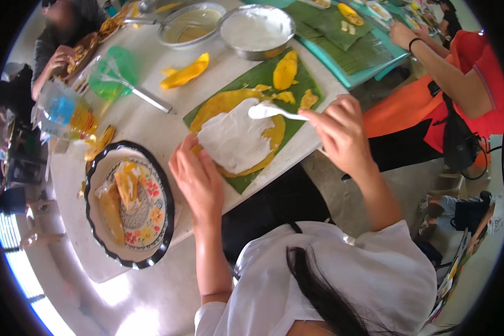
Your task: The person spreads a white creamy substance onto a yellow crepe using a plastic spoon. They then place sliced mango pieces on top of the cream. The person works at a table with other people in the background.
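A yellow crepe (211, 107) lies on a cut banana leaf (305, 75) near the table's front edge. White cream (235, 137) covers most of it in an uneven layer, leaving a yellow rim. My right hand (341, 131) grips the handle of a white plastic spoon (263, 111), whose bowl rests at the cream's far right edge. With fingers extended, my left hand (195, 171) touches the crepe's left edge. Beyond the crepe, a mango piece (285, 70) and smaller yellow scraps (308, 99) sit on the leaf.
Left stands a black-rimmed floral dish (155, 204) with filled rolls. At the back are a metal bowl (257, 54) of white cream, a batter bowl (171, 45), a whisk (145, 98) and mango peel (187, 71). People work at far left and at right.
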`<state>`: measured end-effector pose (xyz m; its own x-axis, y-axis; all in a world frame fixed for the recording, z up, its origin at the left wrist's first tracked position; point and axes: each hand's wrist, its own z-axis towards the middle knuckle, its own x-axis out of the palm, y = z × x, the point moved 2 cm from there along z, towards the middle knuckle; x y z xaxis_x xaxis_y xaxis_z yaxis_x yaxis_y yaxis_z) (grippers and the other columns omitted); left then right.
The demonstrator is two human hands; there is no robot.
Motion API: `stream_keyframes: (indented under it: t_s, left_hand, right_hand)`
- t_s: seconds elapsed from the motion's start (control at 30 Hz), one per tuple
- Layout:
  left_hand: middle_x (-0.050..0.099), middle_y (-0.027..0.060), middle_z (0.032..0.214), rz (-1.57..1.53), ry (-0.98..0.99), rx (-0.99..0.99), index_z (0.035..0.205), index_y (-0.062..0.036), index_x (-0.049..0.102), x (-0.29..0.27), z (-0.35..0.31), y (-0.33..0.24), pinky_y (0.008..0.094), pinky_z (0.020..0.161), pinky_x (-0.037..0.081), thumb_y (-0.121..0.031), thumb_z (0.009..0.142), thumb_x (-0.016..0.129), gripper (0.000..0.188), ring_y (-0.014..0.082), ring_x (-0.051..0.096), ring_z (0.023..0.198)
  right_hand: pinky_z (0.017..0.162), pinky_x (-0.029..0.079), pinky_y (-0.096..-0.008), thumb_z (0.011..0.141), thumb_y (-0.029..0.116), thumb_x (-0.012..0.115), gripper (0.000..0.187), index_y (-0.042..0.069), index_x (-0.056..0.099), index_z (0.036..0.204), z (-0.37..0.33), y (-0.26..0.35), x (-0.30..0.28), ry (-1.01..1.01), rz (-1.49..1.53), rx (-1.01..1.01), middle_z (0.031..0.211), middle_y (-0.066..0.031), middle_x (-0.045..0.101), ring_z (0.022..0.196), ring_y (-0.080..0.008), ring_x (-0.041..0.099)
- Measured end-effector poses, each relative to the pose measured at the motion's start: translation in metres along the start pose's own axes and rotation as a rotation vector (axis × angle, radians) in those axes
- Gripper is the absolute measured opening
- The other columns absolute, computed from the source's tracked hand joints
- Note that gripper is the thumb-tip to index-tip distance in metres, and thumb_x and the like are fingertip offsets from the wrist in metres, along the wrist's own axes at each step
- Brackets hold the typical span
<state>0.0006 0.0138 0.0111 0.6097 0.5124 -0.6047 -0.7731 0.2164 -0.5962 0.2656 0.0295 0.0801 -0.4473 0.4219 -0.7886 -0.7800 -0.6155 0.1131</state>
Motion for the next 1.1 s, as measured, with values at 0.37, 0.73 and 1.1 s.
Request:
stream_keyframes:
  t_s: [0.37, 0.73, 1.1]
  left_hand:
    - [0.063, 0.0168, 0.114, 0.003, 0.023, -0.025, 0.128, 0.0019, 0.054, -0.002, -0.001, -0.001, 0.0464, 0.099, 0.039, -0.010, 0.099, 0.048, 0.032, 0.0357, 0.052, 0.111]
    - [0.063, 0.0161, 0.114, -0.008, 0.031, -0.030, 0.129, 0.0017, 0.053, 0.000, -0.003, 0.000, 0.0463, 0.100, 0.039, -0.010, 0.099, 0.048, 0.032, 0.0354, 0.051, 0.113]
    - [0.061, 0.0189, 0.111, -0.023, 0.016, -0.008, 0.125, 0.0038, 0.054, -0.004, 0.000, -0.002, 0.0473, 0.099, 0.040, 0.000, 0.092, 0.053, 0.033, 0.0381, 0.052, 0.111]
  right_hand:
    - [0.091, 0.042, -0.0442, 0.076, 0.004, 0.071, 0.036, 0.010, 0.071, 0.112, -0.008, 0.004, 0.012, -0.033, -0.019, -0.003, 0.079, -0.0031, 0.051, 0.080, -0.0239, 0.050]
    - [0.093, 0.042, -0.0434, 0.077, -0.001, 0.069, 0.039, 0.011, 0.072, 0.113, -0.010, 0.013, 0.021, -0.033, -0.021, 0.057, 0.074, -0.0022, 0.046, 0.075, -0.0222, 0.049]
    - [0.087, 0.041, -0.0432, 0.084, 0.003, 0.068, 0.028, 0.009, 0.068, 0.112, -0.005, 0.011, 0.017, 0.037, 0.061, 0.128, 0.078, -0.0065, 0.055, 0.079, -0.0273, 0.055]
